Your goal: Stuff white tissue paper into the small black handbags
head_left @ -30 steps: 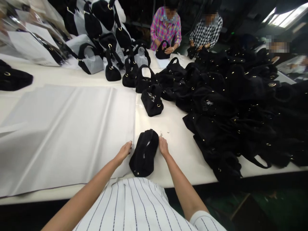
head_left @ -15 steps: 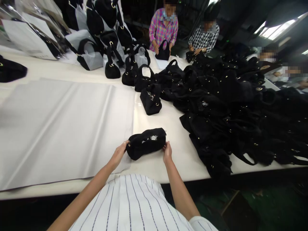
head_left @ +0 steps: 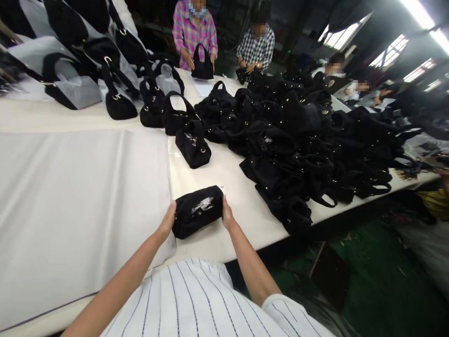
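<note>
A small black handbag lies between my two hands at the table's front edge, its opening facing up with something whitish showing inside. My left hand presses on the bag's left end, and my right hand holds the right end. The fingertips are partly hidden by the bag. Just beyond it stands another black handbag with its handle up. To the left, a stack of pale grey sheets reaches close to my left hand.
A large heap of black bags covers the right side of the table. Bags with grey wrapping are piled at the back left. Across the table, a person in a plaid shirt and a person in a checked shirt handle black bags.
The view has swung to the right, so the surroundings sit further left. The bag between my hands has turned slightly, showing more of its whitish inside. Both hands remain at its ends.
</note>
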A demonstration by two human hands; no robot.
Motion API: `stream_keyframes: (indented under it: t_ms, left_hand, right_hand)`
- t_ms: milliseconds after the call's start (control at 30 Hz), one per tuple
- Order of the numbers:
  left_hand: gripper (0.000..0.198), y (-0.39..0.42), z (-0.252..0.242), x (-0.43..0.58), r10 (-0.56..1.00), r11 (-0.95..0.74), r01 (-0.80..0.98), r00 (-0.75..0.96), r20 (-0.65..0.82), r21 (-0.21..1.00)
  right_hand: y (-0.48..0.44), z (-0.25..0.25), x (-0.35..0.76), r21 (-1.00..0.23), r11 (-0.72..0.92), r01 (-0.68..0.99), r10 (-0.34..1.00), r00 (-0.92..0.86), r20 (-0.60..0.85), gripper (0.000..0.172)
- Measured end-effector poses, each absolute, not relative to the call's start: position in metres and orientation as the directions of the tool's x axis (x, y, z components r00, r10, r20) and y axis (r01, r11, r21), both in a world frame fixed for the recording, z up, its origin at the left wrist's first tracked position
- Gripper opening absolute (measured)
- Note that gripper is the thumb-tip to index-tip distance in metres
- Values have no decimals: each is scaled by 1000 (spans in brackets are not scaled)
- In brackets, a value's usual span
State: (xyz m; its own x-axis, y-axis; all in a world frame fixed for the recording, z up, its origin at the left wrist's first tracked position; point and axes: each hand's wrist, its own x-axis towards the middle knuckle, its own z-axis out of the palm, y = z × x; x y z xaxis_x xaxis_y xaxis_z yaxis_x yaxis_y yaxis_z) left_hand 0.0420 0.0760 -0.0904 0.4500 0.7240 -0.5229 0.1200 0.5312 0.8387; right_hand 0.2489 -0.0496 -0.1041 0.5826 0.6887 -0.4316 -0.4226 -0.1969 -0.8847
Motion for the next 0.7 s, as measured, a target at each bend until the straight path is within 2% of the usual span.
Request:
stream_keyframes:
  t_ms: [67,200,300,367,433,500,600,700]
  left_hand:
    - [63,77,-95,42,720,530,142,446,-532,836]
    - [66,84,-105,29,730,592,94,357,-582,800]
    - [62,90,-95,19,806,491,99,326,-494,866]
    - [55,96,-77,21,860,334,215,328,-390,918]
    - [52,106,-55,32,867,202,323,380,-323,925]
    - [51,117,-37,50,820,148,355,477,-316,923]
    - [47,129,-25,80,662,106,402,654,-366,910]
    - [40,129,-27,96,565,-57,471,742,-361,880]
  right_hand:
    - [-55,-104,242,-853,-151,-500,719,537,-441,71]
    - [-73,-100,253,-848,-110,-519,754,512,-411,68]
    - [-87,-94,257,-871,-146,-469,627,637,-448,59]
    - [-97,-89,247,-886,-182,-426,477,750,-458,49]
    - [-105,-81,227,-879,-226,-420,396,785,-477,39]
    - [-107,-71,202,-849,-282,-448,467,709,-529,37]
    - [-95,-56,169,-819,-381,-429,633,524,-569,44]
    - [-74,-50,153,-797,-454,-398,617,505,-604,48]
